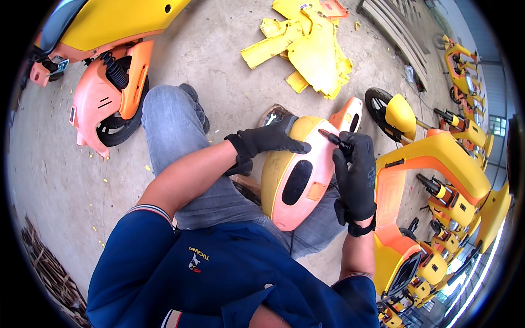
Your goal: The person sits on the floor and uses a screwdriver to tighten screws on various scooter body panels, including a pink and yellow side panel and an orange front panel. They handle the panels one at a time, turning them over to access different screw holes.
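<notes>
The floor [205, 57] is grey concrete, marked by stains, with yellow flecks [100, 243] scattered at left. Weathered wooden planks [395, 35] lie far right. A blue-grey wall [492, 82] with a bright window [497, 125] bounds the right side. Brown sticks [52, 273] lie near left.

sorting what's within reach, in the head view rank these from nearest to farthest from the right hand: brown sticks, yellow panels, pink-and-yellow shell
1. Pink-and-yellow shell: just left of the right hand.
2. Yellow panels: ahead, piled on the floor.
3. Brown sticks: far lower left.
</notes>
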A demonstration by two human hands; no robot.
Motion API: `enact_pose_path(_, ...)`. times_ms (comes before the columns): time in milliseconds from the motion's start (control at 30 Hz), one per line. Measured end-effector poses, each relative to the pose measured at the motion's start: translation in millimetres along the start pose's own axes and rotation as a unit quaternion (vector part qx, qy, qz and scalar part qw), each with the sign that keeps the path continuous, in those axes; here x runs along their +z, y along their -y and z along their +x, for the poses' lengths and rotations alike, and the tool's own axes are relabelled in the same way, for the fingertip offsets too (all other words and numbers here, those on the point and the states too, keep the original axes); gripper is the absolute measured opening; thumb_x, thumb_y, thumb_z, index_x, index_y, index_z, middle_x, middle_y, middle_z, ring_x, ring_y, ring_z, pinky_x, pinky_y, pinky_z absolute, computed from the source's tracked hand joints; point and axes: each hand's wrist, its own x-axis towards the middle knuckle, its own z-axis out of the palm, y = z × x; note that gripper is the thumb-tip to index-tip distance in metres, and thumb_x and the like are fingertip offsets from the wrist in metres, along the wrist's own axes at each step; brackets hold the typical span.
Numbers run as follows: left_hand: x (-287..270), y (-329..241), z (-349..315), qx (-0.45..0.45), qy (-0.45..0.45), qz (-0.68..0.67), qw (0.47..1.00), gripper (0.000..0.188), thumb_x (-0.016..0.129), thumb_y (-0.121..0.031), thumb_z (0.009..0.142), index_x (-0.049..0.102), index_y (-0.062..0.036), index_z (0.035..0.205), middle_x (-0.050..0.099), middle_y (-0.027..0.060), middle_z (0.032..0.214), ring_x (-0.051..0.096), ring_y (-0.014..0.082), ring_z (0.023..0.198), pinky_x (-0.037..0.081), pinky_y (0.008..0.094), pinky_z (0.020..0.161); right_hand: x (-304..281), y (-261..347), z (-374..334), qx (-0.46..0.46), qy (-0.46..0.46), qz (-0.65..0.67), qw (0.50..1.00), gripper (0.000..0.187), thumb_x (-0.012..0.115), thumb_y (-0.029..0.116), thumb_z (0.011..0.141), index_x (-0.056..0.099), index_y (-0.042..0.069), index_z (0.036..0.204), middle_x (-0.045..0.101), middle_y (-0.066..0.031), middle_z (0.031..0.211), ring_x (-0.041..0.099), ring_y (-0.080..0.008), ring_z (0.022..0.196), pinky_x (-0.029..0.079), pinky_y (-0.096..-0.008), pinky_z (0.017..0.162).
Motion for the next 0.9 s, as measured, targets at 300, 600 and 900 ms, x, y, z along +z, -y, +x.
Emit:
enact_pose_path(300, 0, 0, 0, 0.014, -0.015, 0.024, 0.999, 0.088, 0.087, -0.028, 0.082, 0.036, -0.0005, 0.148, 0.057, 0.0101, 0.131, 0.057, 0.0149, 0.115, 0.051, 0.0309, 0.096, 4, -7, -8, 0.076, 0.018, -0.043, 0.996, 0.021, 0.068, 0.007, 0.095, 0.063, 0.001, 0.115, 0.066, -0.0147, 0.094, 0.064, -0.0234, 0.070, 0.052, -0.0330, 0.063)
enact_pose_path(600, -1, 1, 0, -0.008, -0.005, 0.001, 1.000, 0.086, 0.087, -0.028, 0.082, 0.038, -0.0006, 0.148, 0.058, 0.0092, 0.131, 0.057, 0.0155, 0.115, 0.051, 0.0308, 0.097, -5, -1, -3, 0.050, 0.055, 0.002, 0.997, 0.026, 0.066, 0.002, 0.091, 0.062, 0.001, 0.117, 0.062, -0.0191, 0.105, 0.065, -0.0360, 0.094, 0.052, -0.0411, 0.080)
enact_pose_path(900, -2, 10, 3, 0.005, -0.026, 0.020, 0.999, 0.084, 0.086, -0.026, 0.083, 0.039, -0.0018, 0.148, 0.059, 0.0092, 0.131, 0.057, 0.0155, 0.116, 0.051, 0.0308, 0.097, 3, -2, -6, 0.138, 0.040, -0.006, 0.990, 0.021, 0.066, 0.008, 0.095, 0.061, 0.002, 0.114, 0.068, -0.0187, 0.100, 0.068, -0.0356, 0.089, 0.053, -0.0408, 0.075)
